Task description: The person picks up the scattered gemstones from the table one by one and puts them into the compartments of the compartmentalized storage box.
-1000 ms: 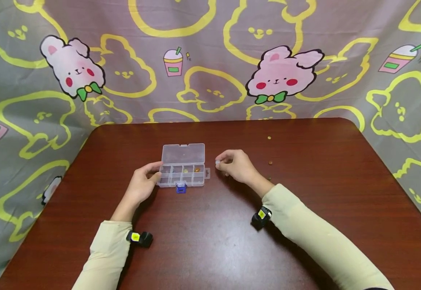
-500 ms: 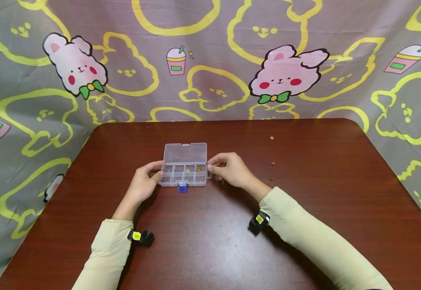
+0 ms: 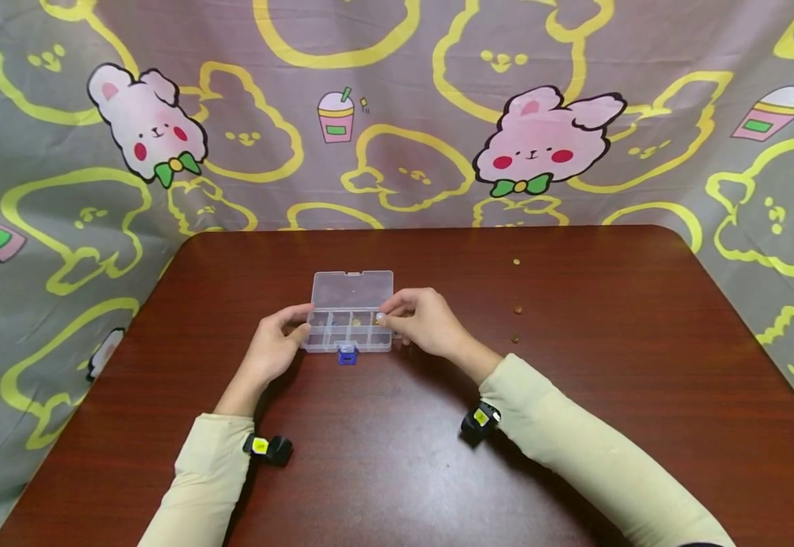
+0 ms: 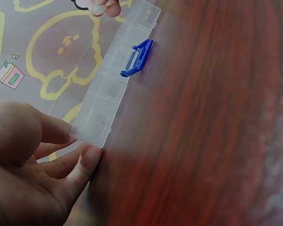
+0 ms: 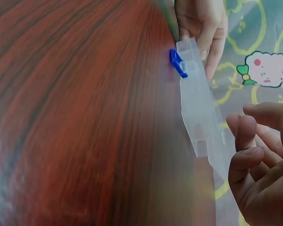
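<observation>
A clear plastic compartment box (image 3: 321, 347) stands on the table, its lid (image 3: 352, 289) raised at the back and its blue latch (image 3: 348, 355) hanging at the front. My left hand (image 3: 273, 352) grips the box's left end between thumb and fingers. My right hand (image 3: 431, 325) pinches a small whitish bead (image 4: 99, 9) over the back right compartment. A yellowish piece (image 3: 356, 323) lies in the compartment left of it. In the right wrist view the right fingertips (image 5: 246, 129) are beside the box, and the bead is hidden there.
Right of the box, three small pieces lie in a rough line on the brown table (image 3: 574, 395): a yellowish one (image 3: 516, 261) at the back, a brownish one (image 3: 518, 309) and a dark greenish one (image 3: 515, 339). A patterned curtain (image 3: 397, 114) hangs behind the table.
My right hand has moved left with the whitish bead, from beside the box to over its back right compartment. The left hand has kept its grip on the box's left end.
</observation>
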The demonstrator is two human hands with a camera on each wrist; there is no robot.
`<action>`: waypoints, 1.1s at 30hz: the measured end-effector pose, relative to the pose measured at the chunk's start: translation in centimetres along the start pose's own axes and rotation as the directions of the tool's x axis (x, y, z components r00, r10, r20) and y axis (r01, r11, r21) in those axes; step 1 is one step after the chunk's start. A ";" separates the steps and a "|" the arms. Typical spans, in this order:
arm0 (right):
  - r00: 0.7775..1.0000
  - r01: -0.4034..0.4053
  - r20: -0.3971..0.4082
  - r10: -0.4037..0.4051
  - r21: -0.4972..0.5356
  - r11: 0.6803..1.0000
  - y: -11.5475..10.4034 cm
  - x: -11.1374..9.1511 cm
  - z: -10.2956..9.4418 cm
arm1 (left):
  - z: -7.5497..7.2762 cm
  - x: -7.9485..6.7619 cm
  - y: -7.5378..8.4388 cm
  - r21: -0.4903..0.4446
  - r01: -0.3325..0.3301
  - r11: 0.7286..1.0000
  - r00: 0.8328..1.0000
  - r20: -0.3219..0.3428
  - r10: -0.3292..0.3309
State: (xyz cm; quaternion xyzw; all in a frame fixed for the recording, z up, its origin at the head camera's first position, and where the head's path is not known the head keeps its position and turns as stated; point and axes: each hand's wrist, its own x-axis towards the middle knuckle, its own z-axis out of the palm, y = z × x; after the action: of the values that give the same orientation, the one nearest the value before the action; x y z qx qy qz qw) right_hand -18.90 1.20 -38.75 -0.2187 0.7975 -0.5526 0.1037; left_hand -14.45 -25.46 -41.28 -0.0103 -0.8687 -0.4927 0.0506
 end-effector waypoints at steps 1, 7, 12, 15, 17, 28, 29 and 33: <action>1.000 -0.001 0.002 0.001 0.001 1.000 -0.1 0.0 0.1 | 0.0 0.0 0.1 0.000 0.007 1.000 1.000 0.004 -0.007; 1.000 0.005 0.012 -0.005 0.001 1.000 -0.6 0.1 0.9 | -0.2 0.0 0.2 0.002 0.018 1.000 1.000 0.010 -0.018; 0.999 0.030 0.014 -0.029 -0.007 1.000 -0.8 0.2 1.5 | -0.3 0.0 0.2 0.005 0.011 1.000 1.000 0.011 -0.011; 0.999 0.031 0.019 -0.031 -0.009 0.999 -1.0 0.4 1.9 | -0.3 0.0 0.2 0.009 0.012 1.000 1.000 0.009 -0.012; 0.999 0.029 0.024 -0.028 -0.010 1.000 -1.1 0.5 2.1 | -0.3 0.0 0.2 0.009 0.013 1.000 1.000 0.009 -0.013; 0.998 0.062 0.023 -0.061 -0.093 0.994 -1.4 0.8 3.5 | -0.2 0.0 0.1 0.010 0.023 1.000 1.000 0.012 -0.023; 0.998 0.059 0.024 -0.057 -0.097 0.994 -1.4 0.9 3.6 | -0.2 0.0 0.1 0.010 0.024 1.000 1.000 0.013 -0.024; 0.998 0.060 0.024 -0.057 -0.119 0.991 -1.7 0.9 3.9 | -0.2 0.1 0.1 0.002 0.032 0.999 0.999 0.018 -0.032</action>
State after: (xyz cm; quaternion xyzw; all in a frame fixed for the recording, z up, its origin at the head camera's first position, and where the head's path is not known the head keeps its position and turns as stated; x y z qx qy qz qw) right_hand -17.70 -3.04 -38.53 -0.2535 0.8213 -0.5044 0.0823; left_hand -14.50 -25.56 -41.13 -0.0007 -0.8696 -0.4925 0.0348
